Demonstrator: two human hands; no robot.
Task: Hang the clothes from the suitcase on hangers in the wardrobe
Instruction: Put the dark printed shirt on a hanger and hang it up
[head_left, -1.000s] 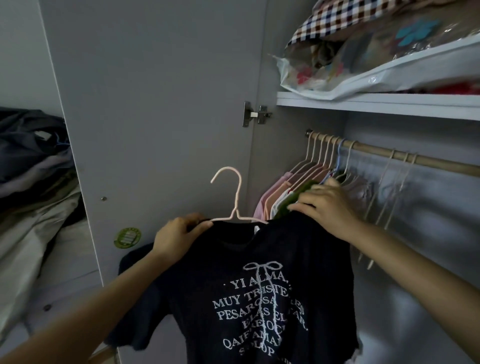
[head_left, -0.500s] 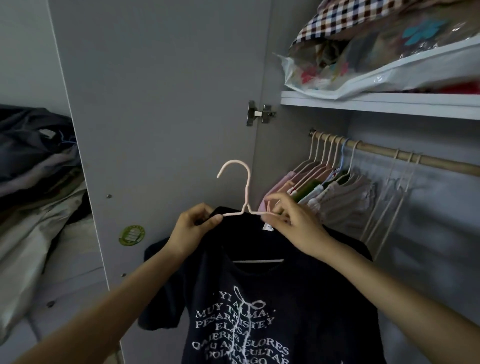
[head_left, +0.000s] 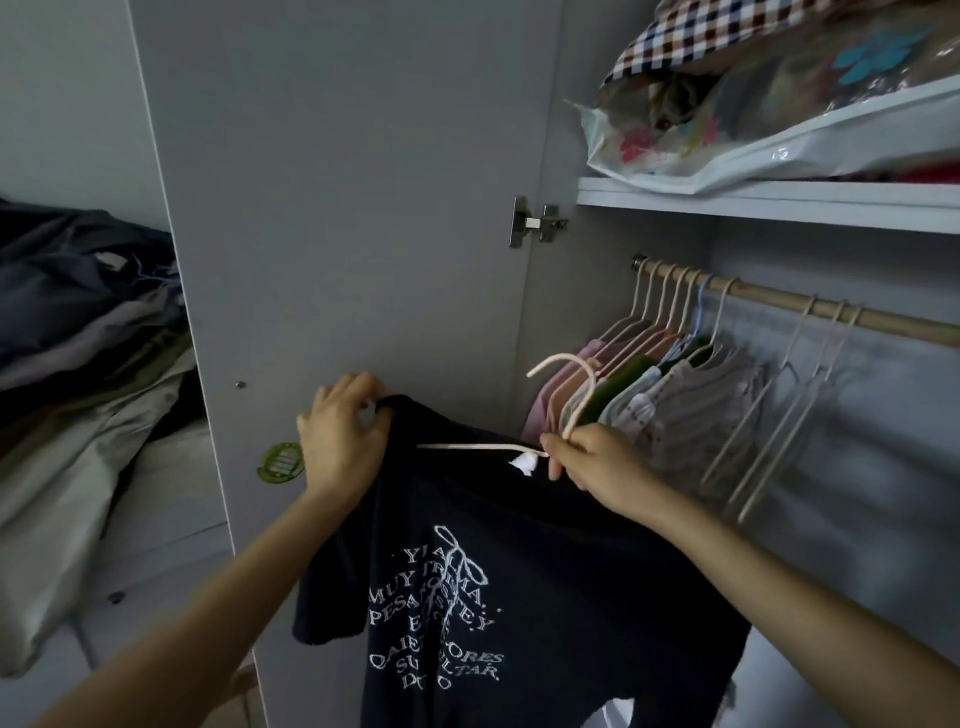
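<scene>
Left hand (head_left: 340, 441) pinches the black T-shirt (head_left: 519, 571) shoulder; right hand (head_left: 597, 462) grips the pink hanger (head_left: 566, 410) neck. Seat the shoulder, apparently unseated, then hook onto the wooden rail (head_left: 831, 312) at right.

Home bedroom, wardrobe w/ door (head_left: 337, 208) standing open. Wooden rail (head_left: 831, 317) inside carrying row of hung tops (head_left: 649, 395) on pale hangers, few bare hangers (head_left: 810, 395) dangling beside them. Shelf (head_left: 779, 200) above holding bagged bedding (head_left: 779, 104), checked fabric showing on top. Pile of clothes (head_left: 78, 322) lying on bed-like surface at left. Domestic storage, personal clothing everywhere.
</scene>
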